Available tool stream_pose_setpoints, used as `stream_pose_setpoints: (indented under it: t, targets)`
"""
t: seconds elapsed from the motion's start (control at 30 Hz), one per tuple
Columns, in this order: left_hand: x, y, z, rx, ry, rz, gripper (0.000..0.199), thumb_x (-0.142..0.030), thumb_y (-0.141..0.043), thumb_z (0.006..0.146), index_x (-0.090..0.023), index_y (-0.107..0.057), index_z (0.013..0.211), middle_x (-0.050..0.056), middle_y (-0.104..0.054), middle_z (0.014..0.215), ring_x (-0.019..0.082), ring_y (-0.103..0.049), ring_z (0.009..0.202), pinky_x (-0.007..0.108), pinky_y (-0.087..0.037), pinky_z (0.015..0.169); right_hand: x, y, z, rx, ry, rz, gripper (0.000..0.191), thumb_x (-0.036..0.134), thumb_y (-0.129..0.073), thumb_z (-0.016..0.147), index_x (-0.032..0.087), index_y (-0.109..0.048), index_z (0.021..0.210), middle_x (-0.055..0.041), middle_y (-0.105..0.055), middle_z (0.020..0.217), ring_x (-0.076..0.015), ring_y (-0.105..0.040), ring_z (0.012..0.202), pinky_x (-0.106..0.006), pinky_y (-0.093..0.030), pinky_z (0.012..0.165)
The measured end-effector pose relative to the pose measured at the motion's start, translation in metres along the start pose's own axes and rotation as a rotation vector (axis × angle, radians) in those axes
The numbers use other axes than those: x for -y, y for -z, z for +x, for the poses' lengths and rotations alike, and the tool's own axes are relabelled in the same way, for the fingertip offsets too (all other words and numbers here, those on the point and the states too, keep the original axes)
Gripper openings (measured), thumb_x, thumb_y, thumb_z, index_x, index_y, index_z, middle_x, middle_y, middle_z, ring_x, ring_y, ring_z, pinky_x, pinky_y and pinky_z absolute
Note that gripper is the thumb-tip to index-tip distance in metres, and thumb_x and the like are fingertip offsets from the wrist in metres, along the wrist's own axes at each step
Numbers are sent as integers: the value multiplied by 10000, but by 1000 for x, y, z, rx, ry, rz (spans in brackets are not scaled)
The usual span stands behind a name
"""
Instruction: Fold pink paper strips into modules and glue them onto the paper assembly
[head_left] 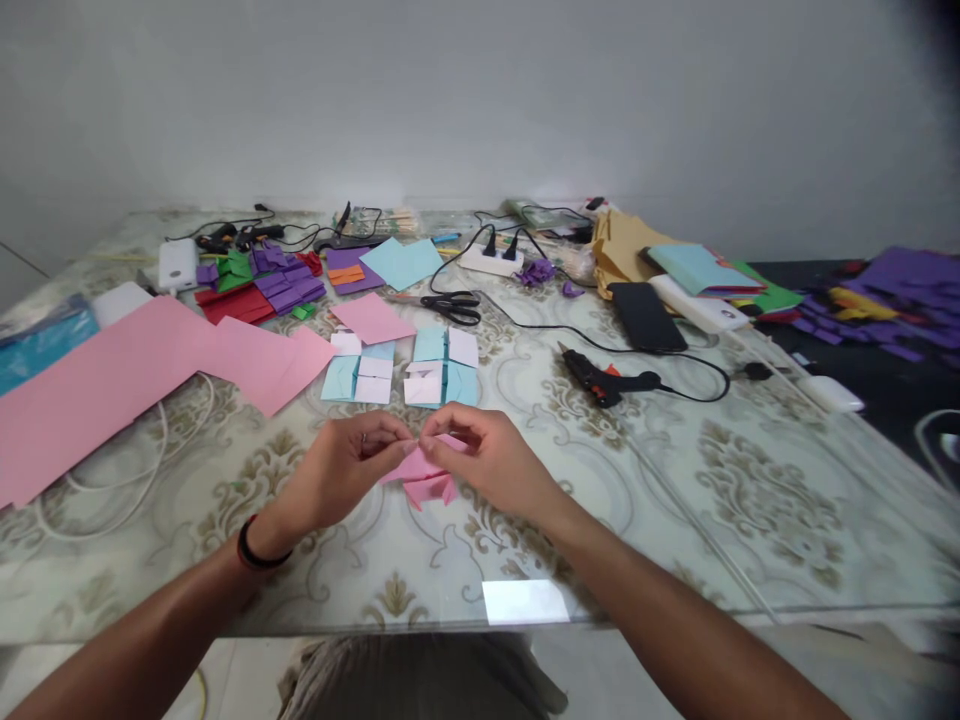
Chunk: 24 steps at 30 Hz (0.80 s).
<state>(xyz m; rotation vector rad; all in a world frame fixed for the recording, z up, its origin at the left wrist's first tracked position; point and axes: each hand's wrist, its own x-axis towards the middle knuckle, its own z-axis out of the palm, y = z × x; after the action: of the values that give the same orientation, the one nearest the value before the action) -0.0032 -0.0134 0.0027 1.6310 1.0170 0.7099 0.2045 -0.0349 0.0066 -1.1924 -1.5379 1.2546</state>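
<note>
A folded piece of pink paper (430, 489) is held above the patterned table by both hands, near the middle of the view. My left hand (355, 459) pinches its upper edge from the left. From the right, my right hand (478, 452) pinches the same edge, and the fingertips of both hands nearly meet. Lower flaps of the paper hang below the fingers. Just beyond the hands lie two squares of folded light blue and white paper, the left one (358, 372) and the right one (442, 367). A pink sheet (373, 318) touches the left one.
Large pink sheets (97, 390) cover the left side. Black scissors (452, 306) and a white power strip (491, 260) lie behind. A black glue gun (607, 378) with a cord and a black phone (646, 317) lie at right. Purple folded papers (289, 287) sit at back left.
</note>
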Motion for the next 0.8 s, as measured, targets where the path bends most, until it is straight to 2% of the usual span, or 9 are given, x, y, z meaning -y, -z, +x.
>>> stream_pose_setpoints:
  t: [0.1, 0.2, 0.43, 0.53, 0.63, 0.8]
  targets:
    - [-2, 0, -1, 30, -1, 34, 142, -292, -651, 956, -170, -723, 943, 38, -734, 810, 152, -635, 714, 254, -463, 627, 0, -1, 0, 20, 10, -13, 18, 199, -669, 830, 203, -672, 813, 10, -689, 777, -143, -616, 715, -262, -482, 672]
    - [-7, 3, -1, 26, -8, 98, 130, -276, -652, 945, -170, -714, 902, 0, -671, 714, 127, -575, 650, 240, -424, 597, 2, 4, 0, 21, 20, -40, 54, 148, -658, 786, 202, -660, 777, 22, -669, 742, -135, -587, 702, -264, -470, 684]
    - [-9, 12, 1, 18, -18, 114, 158, -307, -655, 946, -172, -719, 894, 16, -694, 778, 137, -594, 698, 248, -452, 643, 5, 18, 1, 56, 12, -42, 46, 222, -683, 833, 199, -673, 795, 1, -692, 785, -152, -620, 741, -290, -501, 741]
    - [-8, 9, 2, 19, -35, 77, 122, -272, -655, 942, -175, -719, 904, 11, -695, 784, 132, -598, 715, 241, -461, 663, 3, 12, 1, 81, 11, -107, 75, 261, -681, 874, 197, -718, 863, -4, -710, 800, -149, -606, 721, -272, -466, 678]
    - [-9, 8, 1, 44, -39, 45, 92, -240, -654, 931, -173, -711, 902, -3, -670, 758, 119, -574, 688, 227, -440, 634, 3, 7, 0, 65, 37, -179, 97, 242, -673, 886, 189, -722, 821, 13, -676, 727, -131, -546, 658, -253, -400, 606]
    - [-11, 16, 2, 93, 9, -1, 132, -269, -642, 937, -160, -671, 868, -31, -579, 695, 93, -470, 608, 214, -349, 553, 6, 9, -2, 38, 98, -146, 94, 193, -675, 867, 175, -700, 779, 25, -652, 684, -109, -516, 615, -226, -364, 554]
